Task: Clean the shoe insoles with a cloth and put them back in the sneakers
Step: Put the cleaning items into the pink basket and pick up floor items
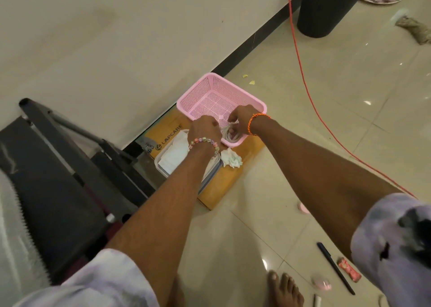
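I have both arms stretched forward and down, bare below the pushed-up sleeves, wrists close together. My left hand (203, 129) is knuckles-up with fingers curled under. My right hand (241, 116) bends at the wrist, fingers curled downward; what either grips is hidden.

The scene is lit evenly by soft, warm indoor light, and only faint shadows are cast. Small glare spots are seen on the glossy floor tiles (326, 124) to the right of the right hand (240, 116) and below it. Slight motion blur is noted on both hands. Straight lines are bent toward the edges by the wide lens, and detail is softened there.
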